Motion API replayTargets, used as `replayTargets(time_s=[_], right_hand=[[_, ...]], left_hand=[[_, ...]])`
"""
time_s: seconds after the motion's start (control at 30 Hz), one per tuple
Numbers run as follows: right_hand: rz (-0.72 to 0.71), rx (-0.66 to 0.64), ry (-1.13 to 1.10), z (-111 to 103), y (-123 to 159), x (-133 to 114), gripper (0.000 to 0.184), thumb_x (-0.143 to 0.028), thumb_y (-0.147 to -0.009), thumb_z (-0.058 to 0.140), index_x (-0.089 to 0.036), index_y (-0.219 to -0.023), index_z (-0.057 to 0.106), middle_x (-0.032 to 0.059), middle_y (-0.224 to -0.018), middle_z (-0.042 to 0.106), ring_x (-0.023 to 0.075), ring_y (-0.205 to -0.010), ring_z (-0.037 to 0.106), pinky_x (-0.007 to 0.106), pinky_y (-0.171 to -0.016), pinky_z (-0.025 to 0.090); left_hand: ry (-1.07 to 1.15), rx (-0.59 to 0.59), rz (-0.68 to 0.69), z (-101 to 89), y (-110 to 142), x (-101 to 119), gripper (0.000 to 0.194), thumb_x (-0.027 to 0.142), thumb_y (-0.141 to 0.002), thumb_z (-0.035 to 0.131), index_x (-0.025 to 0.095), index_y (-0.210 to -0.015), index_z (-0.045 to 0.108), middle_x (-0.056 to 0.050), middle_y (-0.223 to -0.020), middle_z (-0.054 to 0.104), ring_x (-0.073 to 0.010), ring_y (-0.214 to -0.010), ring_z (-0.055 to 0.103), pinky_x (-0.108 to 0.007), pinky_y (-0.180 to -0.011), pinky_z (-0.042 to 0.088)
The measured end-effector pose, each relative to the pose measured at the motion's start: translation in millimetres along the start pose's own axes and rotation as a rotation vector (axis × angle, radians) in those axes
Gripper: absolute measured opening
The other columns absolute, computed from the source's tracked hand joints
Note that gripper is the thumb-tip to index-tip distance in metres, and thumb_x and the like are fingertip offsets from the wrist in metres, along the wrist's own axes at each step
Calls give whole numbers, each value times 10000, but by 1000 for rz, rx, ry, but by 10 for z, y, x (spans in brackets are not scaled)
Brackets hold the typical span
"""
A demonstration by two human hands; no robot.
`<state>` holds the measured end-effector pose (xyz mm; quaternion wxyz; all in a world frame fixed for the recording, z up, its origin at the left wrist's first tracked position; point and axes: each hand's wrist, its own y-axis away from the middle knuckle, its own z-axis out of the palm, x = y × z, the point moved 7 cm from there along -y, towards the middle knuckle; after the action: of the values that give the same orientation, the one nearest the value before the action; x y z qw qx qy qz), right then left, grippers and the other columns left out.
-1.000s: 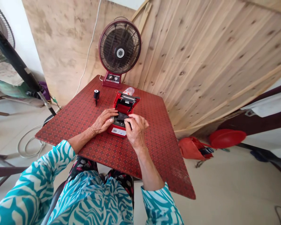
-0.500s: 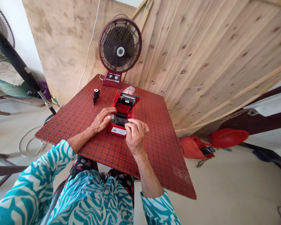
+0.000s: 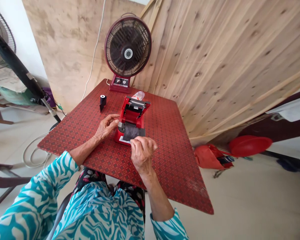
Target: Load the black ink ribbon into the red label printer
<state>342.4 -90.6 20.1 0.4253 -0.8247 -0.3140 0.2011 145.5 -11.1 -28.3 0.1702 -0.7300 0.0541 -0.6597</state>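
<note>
A red printer (image 3: 133, 118) stands on the table with its lid tipped back. Out of its front hangs a strip of black ribbon (image 3: 130, 132), drawn over the front edge and partly covering a white label there. My right hand (image 3: 143, 153) pinches the ribbon's lower end between thumb and fingers. Against the printer's left side lies my left hand (image 3: 107, 127), fingers stretched out and touching the casing. Farther back on the left, a black ribbon roll (image 3: 103, 102) stands upright with a loose end hanging down.
A dark red fan (image 3: 128, 53) stands at the table's back edge. Behind the printer lies a clear plastic bottle (image 3: 138, 95). The patterned red table (image 3: 170, 160) meets a wooden panel wall. On the floor at right are a red bag (image 3: 207, 156) and a red basin (image 3: 250, 145).
My right hand has moved down toward me, drawing the black ribbon out over the printer's front. My left hand has slid slightly left and down along the printer's side.
</note>
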Motion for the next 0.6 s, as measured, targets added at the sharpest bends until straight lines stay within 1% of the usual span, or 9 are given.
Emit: replayTargets(time_s=[0.07, 0.13, 0.17, 0.27, 0.33, 0.4, 0.5, 0.57, 0.6], right_hand=[[-8, 13, 20, 27, 21, 12, 107, -153, -964, 581, -244, -944, 635, 20, -863, 685, 187, -873, 596, 374, -910, 360], [-10, 20, 27, 60, 37, 29, 120, -147, -964, 573, -243, -939, 641, 17, -847, 674, 183, -839, 581, 371, -899, 360], [-13, 25, 22, 75, 42, 35, 129, -139, -961, 569, -242, -937, 644, 17, -841, 670, 182, -826, 572, 370, -895, 360], [-33, 54, -8, 92, 41, 35, 147, -105, -939, 575, -228, -929, 653, 21, -827, 663, 184, -811, 555, 366, -887, 365], [-41, 75, -15, 90, 33, 32, 160, -87, -930, 573, -225, -917, 653, 20, -822, 659, 183, -801, 557, 363, -886, 372], [-38, 83, -13, 88, 26, 30, 173, -83, -932, 564, -231, -908, 650, 15, -820, 660, 181, -790, 566, 361, -882, 378], [-24, 88, -22, 80, 20, 31, 163, -92, -937, 567, -232, -910, 645, 11, -817, 663, 178, -786, 583, 360, -874, 384], [-13, 96, -32, 72, 17, 33, 145, -101, -940, 574, -226, -908, 640, 10, -809, 662, 174, -780, 590, 359, -878, 388], [-8, 100, -34, 69, 15, 33, 142, -105, -942, 573, -226, -905, 637, 7, -804, 661, 172, -776, 593, 359, -882, 390]], left_hand=[[19, 21, 20, -31, -15, -1, 565, 642, -868, 621, 189, -1204, 654, -29, -803, 697, -174, -708, 646, -316, -695, 539], [29, 80, 66, -97, -34, 20, 568, 643, -868, 625, 193, -1213, 644, -86, -998, 743, -215, -882, 698, -359, -811, 566], [29, 118, 91, -141, -45, 38, 566, 639, -875, 620, 194, -1225, 638, -109, -1096, 740, -236, -985, 701, -384, -884, 563], [-12, 217, 171, -269, -109, 136, 557, 616, -926, 571, 204, -1300, 612, -137, -1330, 666, -276, -1240, 631, -441, -1064, 502], [-70, 247, 230, -323, -193, 255, 560, 617, -956, 528, 223, -1348, 598, -134, -1443, 592, -288, -1352, 556, -459, -1122, 466], [-131, 252, 285, -342, -311, 407, 560, 632, -975, 487, 246, -1365, 601, -117, -1517, 529, -289, -1432, 477, -464, -1165, 431], [-198, 224, 326, -309, -539, 608, 573, 649, -992, 443, 253, -1373, 607, -100, -1546, 507, -275, -1493, 401, -462, -1244, 333], [-209, 189, 324, -255, -707, 661, 599, 652, -998, 427, 238, -1398, 593, -108, -1552, 509, -269, -1506, 386, -467, -1275, 277], [-202, 164, 313, -217, -790, 656, 618, 654, -1001, 417, 229, -1421, 578, -115, -1560, 503, -268, -1510, 384, -473, -1278, 269]])
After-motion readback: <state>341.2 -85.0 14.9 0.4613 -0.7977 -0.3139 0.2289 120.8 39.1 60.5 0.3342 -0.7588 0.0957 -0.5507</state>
